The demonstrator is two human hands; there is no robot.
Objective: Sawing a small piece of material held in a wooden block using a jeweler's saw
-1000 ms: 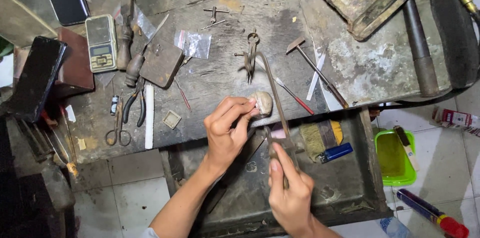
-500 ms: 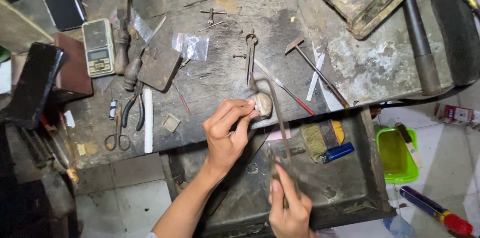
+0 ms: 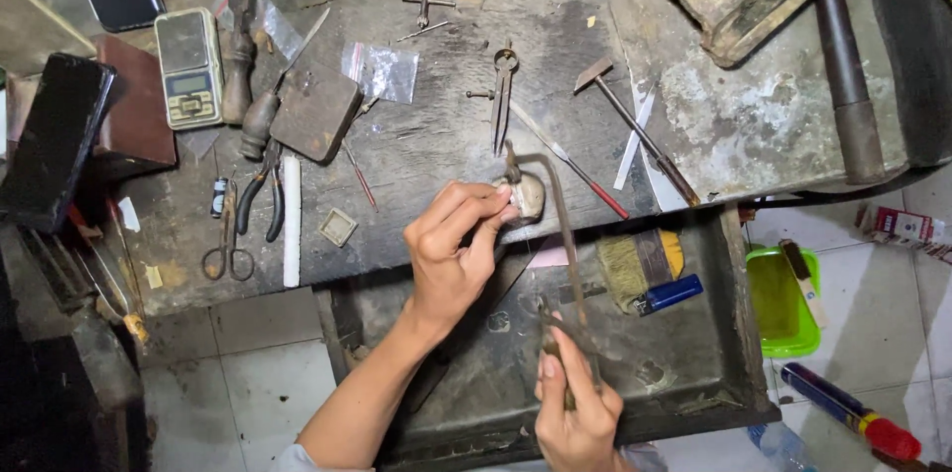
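Gripping the handle of a small frame saw (image 3: 555, 234), our right hand (image 3: 575, 413) is closing its grip around it nearest us, over the open drawer (image 3: 724, 333). Farther up, our left hand (image 3: 451, 254) is pinching a small pale piece (image 3: 526, 196) against the surface (image 3: 436, 135) edge. We are probably still mid-cut; the kerf is too small to judge. Beyond, dividers (image 3: 504, 95) and a small hammer (image 3: 635, 130) are lying unused.
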